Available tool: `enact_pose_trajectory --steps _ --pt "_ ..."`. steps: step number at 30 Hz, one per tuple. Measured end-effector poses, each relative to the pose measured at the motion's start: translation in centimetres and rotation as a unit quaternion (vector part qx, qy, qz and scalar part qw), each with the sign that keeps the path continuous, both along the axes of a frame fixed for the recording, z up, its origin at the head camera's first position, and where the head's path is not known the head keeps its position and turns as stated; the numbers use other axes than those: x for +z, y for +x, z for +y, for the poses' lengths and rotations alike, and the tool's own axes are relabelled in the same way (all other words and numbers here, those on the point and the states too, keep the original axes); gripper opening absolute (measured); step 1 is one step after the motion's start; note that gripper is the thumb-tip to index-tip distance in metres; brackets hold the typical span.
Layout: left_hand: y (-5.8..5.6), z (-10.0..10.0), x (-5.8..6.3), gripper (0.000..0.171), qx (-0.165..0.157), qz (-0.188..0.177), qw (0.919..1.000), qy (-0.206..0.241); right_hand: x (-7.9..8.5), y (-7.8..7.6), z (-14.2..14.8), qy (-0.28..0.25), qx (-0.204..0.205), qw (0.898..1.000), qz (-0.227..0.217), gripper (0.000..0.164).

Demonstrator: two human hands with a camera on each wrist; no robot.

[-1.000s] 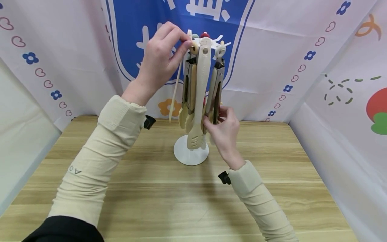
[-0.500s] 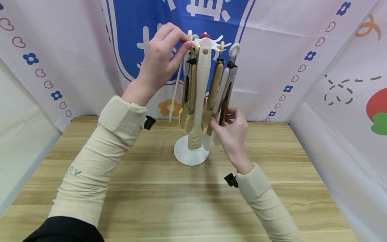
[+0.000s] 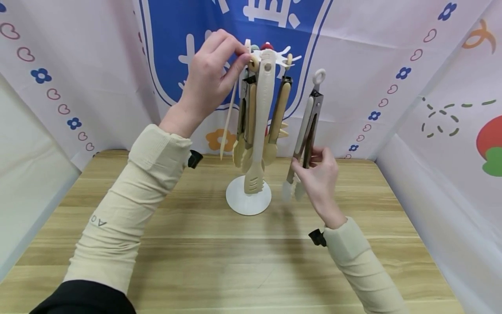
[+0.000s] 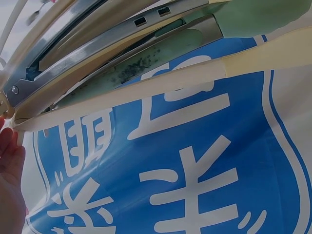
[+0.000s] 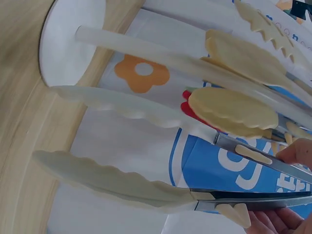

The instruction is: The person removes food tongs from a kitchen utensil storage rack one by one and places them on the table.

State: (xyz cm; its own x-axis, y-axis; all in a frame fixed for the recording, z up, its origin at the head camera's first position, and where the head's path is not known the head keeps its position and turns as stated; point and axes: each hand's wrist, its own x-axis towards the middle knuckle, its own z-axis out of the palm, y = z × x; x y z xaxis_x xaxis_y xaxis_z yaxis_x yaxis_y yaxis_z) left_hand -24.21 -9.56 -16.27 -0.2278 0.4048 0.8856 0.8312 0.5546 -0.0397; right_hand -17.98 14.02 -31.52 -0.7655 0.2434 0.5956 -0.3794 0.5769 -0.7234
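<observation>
In the head view my right hand (image 3: 319,181) grips a pair of tongs (image 3: 311,109) with grey-white ends, held off the table to the right of a white utensil rack (image 3: 249,203). Those tongs' scalloped ends (image 5: 117,183) stand apart in the right wrist view. My left hand (image 3: 209,72) pinches the top of the rack at a hook, beside a cream ring; the exact contact is hidden behind the fingers. A cream slotted turner (image 3: 262,109) hangs in front. Beige-handled tongs (image 3: 281,102) hang on the rack's right side.
The rack stands on a wooden table (image 3: 196,261) near its back edge. More tongs (image 3: 247,109) and a thin cream utensil (image 3: 229,120) hang on its left. Printed cloth walls (image 3: 353,87) enclose the back and sides.
The right hand has carried the grey-white tongs away from the rack to the right and slightly down. Beige-handled tongs behind them are now uncovered. The left hand stays put.
</observation>
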Motion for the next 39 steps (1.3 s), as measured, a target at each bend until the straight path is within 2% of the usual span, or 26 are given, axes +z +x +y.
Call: enact_pose_trajectory --steps 5,22,32,39 --pt "0.0 0.0 0.0 0.037 0.001 -0.006 1.0000 -0.002 -0.6 -0.2 1.2 0.018 -0.020 0.999 -0.027 0.037" --pt "-0.1 0.1 0.0 0.036 -0.003 0.012 0.9999 0.003 -2.0 -0.7 4.1 0.069 -0.056 0.990 -0.109 0.039" --pt "-0.1 0.1 -0.1 0.036 -0.005 0.012 0.9999 0.001 -2.8 -0.5 5.1 0.113 -0.068 0.979 -0.158 0.043" --pt "-0.1 0.1 0.0 0.036 -0.002 0.015 0.9999 -0.001 -3.2 -0.2 5.6 0.146 -0.057 0.969 -0.191 0.042"
